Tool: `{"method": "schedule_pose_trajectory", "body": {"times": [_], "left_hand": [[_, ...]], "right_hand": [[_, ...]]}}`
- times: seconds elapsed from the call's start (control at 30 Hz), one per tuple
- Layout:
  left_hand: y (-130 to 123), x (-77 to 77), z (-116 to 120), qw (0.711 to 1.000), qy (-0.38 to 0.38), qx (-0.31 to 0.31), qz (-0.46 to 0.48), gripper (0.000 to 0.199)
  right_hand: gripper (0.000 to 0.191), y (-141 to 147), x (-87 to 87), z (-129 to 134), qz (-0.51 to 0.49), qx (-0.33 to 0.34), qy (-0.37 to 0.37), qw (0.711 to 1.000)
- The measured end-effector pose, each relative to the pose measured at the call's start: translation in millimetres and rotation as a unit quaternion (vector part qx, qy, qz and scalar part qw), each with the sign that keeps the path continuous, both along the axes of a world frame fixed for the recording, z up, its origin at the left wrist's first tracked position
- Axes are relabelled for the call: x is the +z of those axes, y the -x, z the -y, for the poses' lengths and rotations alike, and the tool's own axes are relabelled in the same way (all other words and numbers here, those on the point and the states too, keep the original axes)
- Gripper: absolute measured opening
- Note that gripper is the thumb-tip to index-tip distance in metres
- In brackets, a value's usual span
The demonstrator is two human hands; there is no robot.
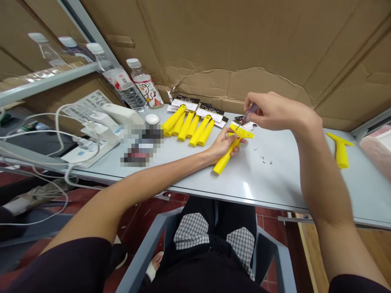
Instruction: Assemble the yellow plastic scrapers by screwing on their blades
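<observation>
My left hand [224, 145] is closed around a yellow T-shaped tool [224, 162], its handle slanting down toward the table's front edge. Above it, my right hand [262, 109] grips a screwdriver [251, 110] with a translucent purplish handle; its thin shaft points down at the head of the yellow tool. Whether the tip sits in a screw is too small to tell. Several small metal screws [262, 157] lie on the white table [244, 179] to the right of the held tool. Farther right rests another yellow T-shaped piece [341, 151].
Several yellow handles [186, 125] with black-and-white cards [210, 112] lie at the back. To the left are a white round object [152, 119], bottles [147, 86], a white power strip with cables [97, 140] and a metal shelf bar [51, 81]. Cardboard [244, 49] stands behind.
</observation>
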State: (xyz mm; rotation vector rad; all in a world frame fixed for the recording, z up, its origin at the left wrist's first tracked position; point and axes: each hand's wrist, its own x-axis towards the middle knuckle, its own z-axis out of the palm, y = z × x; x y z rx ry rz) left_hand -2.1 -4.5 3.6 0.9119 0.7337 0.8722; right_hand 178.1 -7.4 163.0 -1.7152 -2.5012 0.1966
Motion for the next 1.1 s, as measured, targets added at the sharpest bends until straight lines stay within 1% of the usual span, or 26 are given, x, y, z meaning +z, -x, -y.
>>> {"method": "schedule_pose_trajectory", "body": {"times": [0.1,0.2,0.3,0.37,0.57,0.63,0.7,0.83,1.03,1.1], "left_hand": [[-0.4,0.2,-0.1,1.0,-0.001,0.003,0.0,0.017],[-0.6,-0.7,-1.1,1.0,-0.004,-0.001,0.001,0.016],[-0.8,-1.5,-1.7,1.0,-0.005,-0.002,0.003,0.016],[-0.8,-1.4,-1.7,1.0,-0.003,-0.002,0.001,0.017],[-0.1,-0.8,-1.1,1.0,-0.005,0.001,0.002,0.018],[0.2,-0.9,-1.2,1.0,-0.003,0.0,0.003,0.019],[0.3,-1.1,-1.4,1.0,0.0,-0.001,0.005,0.02],[-0.1,-1.1,-1.5,1.0,0.003,0.0,0.006,0.019],[-0.2,0.3,-0.3,1.0,0.002,-0.001,0.002,0.019],[-0.2,0.8,0.0,1.0,0.002,-0.001,-0.001,0.019]], "right_hand": [[0.02,1.1,-0.6,-0.3,-0.01,0.012,-0.014,1.0],[0.022,1.4,-1.4,0.1,-0.001,-0.018,-0.027,0.999],[0.029,1.6,-2.5,0.6,0.02,-0.062,-0.03,0.997],[0.033,1.2,-2.9,0.4,0.026,-0.071,-0.027,0.997],[0.027,-2.1,-0.8,-1.1,0.005,-0.003,0.014,1.0],[0.02,-1.9,-0.3,-1.3,0.011,-0.004,0.007,1.0],[0.019,-0.9,-0.4,-1.3,0.014,-0.018,-0.002,1.0],[0.026,1.4,-0.9,-1.1,0.018,-0.032,-0.004,0.999],[0.045,1.6,-2.2,-0.9,0.029,-0.049,-0.009,0.998],[0.049,0.7,-2.7,-1.5,0.025,-0.042,-0.01,0.999]]}}
